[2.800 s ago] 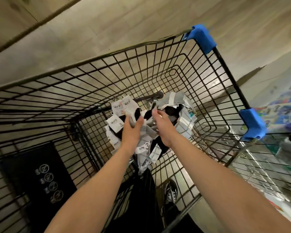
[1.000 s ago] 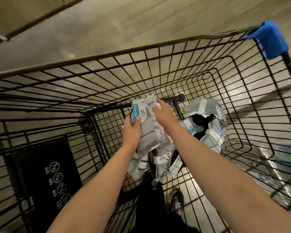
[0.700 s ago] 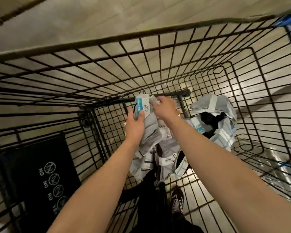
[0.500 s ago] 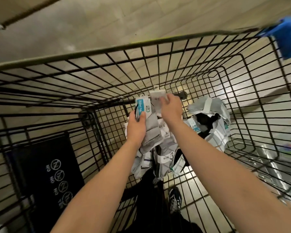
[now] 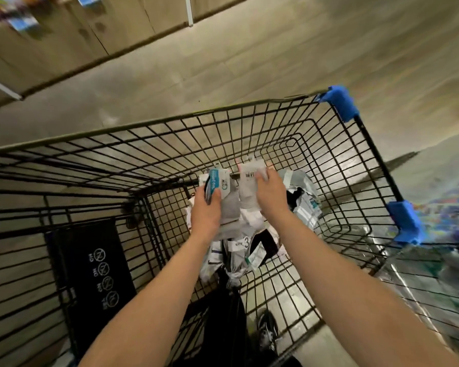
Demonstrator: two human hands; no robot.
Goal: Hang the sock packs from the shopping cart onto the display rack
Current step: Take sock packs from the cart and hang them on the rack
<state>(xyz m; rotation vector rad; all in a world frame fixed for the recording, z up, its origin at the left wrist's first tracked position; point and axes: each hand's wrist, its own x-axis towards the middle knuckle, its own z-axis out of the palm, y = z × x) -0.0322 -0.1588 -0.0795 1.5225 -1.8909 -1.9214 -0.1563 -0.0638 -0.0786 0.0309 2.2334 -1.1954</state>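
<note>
Both my arms reach down into the black wire shopping cart [image 5: 249, 109]. My left hand [image 5: 206, 210] grips a grey sock pack with a blue and white label [image 5: 219, 185]. Beside it, my right hand [image 5: 272, 193] holds a second grey sock pack with a white barcode card [image 5: 249, 177]. The two packs are held side by side above the cart floor. Under and behind my hands lies a heap of several more sock packs [image 5: 300, 192], grey, white and black. The bottom of a display rack with blurred coloured items [image 5: 19, 19] shows at the top left.
A folded black child-seat panel with white symbols [image 5: 93, 271] stands at the cart's near left. Blue plastic corner guards [image 5: 342, 102] sit on the right rim. Pale wood-look floor surrounds the cart. Blurred colourful goods [image 5: 451, 215] lie right of it. A shoe [image 5: 266, 327] shows beneath.
Both hands have lifted the two packs higher and pulled them apart, one in each hand. The camera has tilted up, so more floor and the rack's base show.
</note>
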